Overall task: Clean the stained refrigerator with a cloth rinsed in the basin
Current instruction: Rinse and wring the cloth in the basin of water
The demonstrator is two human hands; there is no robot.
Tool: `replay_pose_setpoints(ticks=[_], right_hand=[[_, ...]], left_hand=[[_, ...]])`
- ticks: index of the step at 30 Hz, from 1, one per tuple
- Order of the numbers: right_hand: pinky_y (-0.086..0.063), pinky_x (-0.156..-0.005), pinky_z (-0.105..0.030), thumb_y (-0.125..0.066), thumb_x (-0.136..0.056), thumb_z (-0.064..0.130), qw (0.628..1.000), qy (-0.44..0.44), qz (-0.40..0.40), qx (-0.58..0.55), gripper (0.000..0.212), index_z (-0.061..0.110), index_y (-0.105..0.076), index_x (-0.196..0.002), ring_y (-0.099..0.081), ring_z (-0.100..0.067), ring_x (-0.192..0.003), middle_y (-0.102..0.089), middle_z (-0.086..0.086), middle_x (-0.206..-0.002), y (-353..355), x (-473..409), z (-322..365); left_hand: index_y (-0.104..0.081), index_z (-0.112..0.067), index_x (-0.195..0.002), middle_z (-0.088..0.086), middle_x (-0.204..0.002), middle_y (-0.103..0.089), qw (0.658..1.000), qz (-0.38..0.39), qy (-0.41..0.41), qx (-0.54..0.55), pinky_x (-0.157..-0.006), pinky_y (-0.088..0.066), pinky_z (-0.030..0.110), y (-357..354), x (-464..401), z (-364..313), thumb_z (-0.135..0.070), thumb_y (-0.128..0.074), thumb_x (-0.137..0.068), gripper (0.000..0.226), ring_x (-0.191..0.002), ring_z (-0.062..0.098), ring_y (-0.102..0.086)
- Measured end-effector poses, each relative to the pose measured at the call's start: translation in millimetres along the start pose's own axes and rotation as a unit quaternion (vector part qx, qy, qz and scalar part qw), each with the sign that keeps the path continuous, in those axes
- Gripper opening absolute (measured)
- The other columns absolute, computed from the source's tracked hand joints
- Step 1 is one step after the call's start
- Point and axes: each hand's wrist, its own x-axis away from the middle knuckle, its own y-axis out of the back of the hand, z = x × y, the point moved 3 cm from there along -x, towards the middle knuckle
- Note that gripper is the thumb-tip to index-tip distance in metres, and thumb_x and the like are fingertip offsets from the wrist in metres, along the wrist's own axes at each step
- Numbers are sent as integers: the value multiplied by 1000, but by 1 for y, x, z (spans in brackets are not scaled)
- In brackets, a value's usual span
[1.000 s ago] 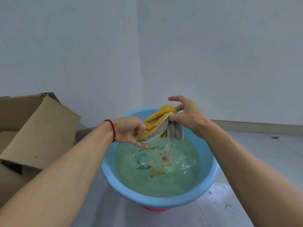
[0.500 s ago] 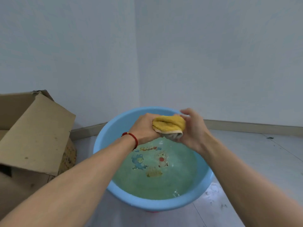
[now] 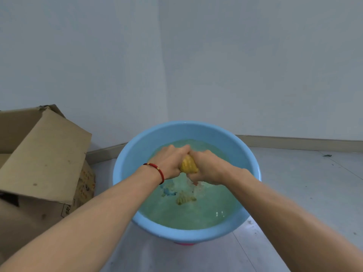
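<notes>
Observation, head view. We recorded both hands closed together over the round light-blue plastic basin (image 3: 246, 154), which stood on the pale tiled floor (image 3: 306, 193) near the corner of the room. The wadded yellow terry cloth (image 3: 189, 165) sat between them, above the greenish water (image 3: 188, 214) and roughly over the basin's middle, clear of the rim. Only a small wedge of cloth showed; the rest was buried in the palms.

Grip: the left hand (image 3: 169, 163), with a red cord bracelet (image 3: 157, 169) at the wrist, was clenched on the cloth's left end; the right hand (image 3: 209, 168) was clenched on its right end. The knuckles of the two hands touched at the far side. Water appeared disturbed just beneath them, so we judged this to be a wringing squeeze.

Handling notes (judgement): the cloth looked soft, limp and fully compressible, light when dry but heavier soaked. Wet terry should not slip much, and it is in no way fragile. It would take a firm whole-hand hold at both ends, twisted in opposite directions; a fingertip pinch would shed little water. Drips should be kept inside the basin rim.

A brown cardboard box (image 3: 45, 154), flap open, stood on the floor to the basin's left, apart from it. No refrigerator was in view.
</notes>
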Motion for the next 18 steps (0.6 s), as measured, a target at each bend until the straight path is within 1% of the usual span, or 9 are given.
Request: replay_pose_setpoints(ticks=[2, 5, 8, 10, 12, 13, 15, 16, 18], right_hand=[[-48, -70, -41, -70, -87, 15, 995, 25, -26, 93, 38, 9, -50, -119, -60, -30, -84, -61, -8, -105, -1, -1, 0], [-41, -69, -38, -69, -93, 10, 976, 66, -84, 188, 31, 8, -48, -116, -53, -28, -85, -47, -7, -104, 2, 1, 1], [-39, -67, -35, -67, -92, 6, 969, 88, -132, 190, 30, 10, -46, -112, -52, -25, -89, -43, -3, -100, 0, 3, 11], [-41, -72, -34, -75, -85, 15, 987, 67, -87, 119, 48, 10, -43, -122, -55, -27, -99, -51, -6, -111, 1, 3, 15], [-44, -76, -31, -79, -76, 26, 993, -14, 1, -116, 65, 15, -42, -128, -56, -22, -96, -56, -4, -113, 9, 5, 8], [-45, -76, -31, -75, -74, 31, 960, -48, 13, -274, 59, 17, -46, -124, -57, -19, -90, -59, -2, -106, 14, 8, 3], [-46, -75, -34, -68, -80, 40, 847, -118, -24, -519, 39, 16, -55, -108, -56, -19, -79, -59, -1, -91, 21, 10, -10], [-49, -78, -37, -68, -86, 49, 794, -151, -13, -588, 43, 13, -60, -108, -58, -21, -80, -61, -4, -91, 19, 11, -15], [-56, -87, -49, -67, -85, 70, 720, -162, 84, -670, 72, 7, -67, -120, -66, -30, -98, -68, -14, -107, 6, 14, -10]], left_hand=[[-53, -32, -123, 3, -88, -62, 997, 40, 56, 20, -61, -42, 32, -2, -2, -4, -12, -59, -85, 43, -83, 29, -60], [-66, -11, -105, 3, -70, -63, 969, 156, 109, 158, -52, -43, 25, 3, -6, -9, -11, -71, -82, 23, -58, 22, -57], [-61, -4, -80, 9, -60, -56, 888, 276, 180, 320, -52, -52, 29, 5, -2, -9, -2, -74, -78, 13, -47, 23, -54], [-63, -6, -79, 10, -69, -62, 901, 283, 190, 269, -60, -61, 37, 6, 1, -9, 1, -71, -78, 11, -50, 25, -61], [-64, -10, -87, 8, -72, -67, 951, 221, 158, 145, -63, -64, 38, 9, 0, -7, -4, -72, -79, 13, -54, 25, -68], [-65, -14, -89, 8, -73, -69, 976, 154, 122, 92, -61, -62, 36, 10, -2, -6, -7, -71, -80, 13, -58, 25, -70], [-68, -18, -90, 5, -80, -70, 999, -12, 20, 46, -62, -53, 34, 16, -8, -1, -9, -66, -81, 12, -75, 28, -69], [-69, -17, -91, 4, -83, -69, 995, -81, -34, 47, -64, -49, 35, 19, -9, -1, -7, -65, -81, 14, -80, 30, -67], [-69, -16, -95, 5, -82, -63, 976, -177, -117, 50, -61, -45, 34, 26, -9, -6, 1, -68, -78, 23, -75, 30, -63]])
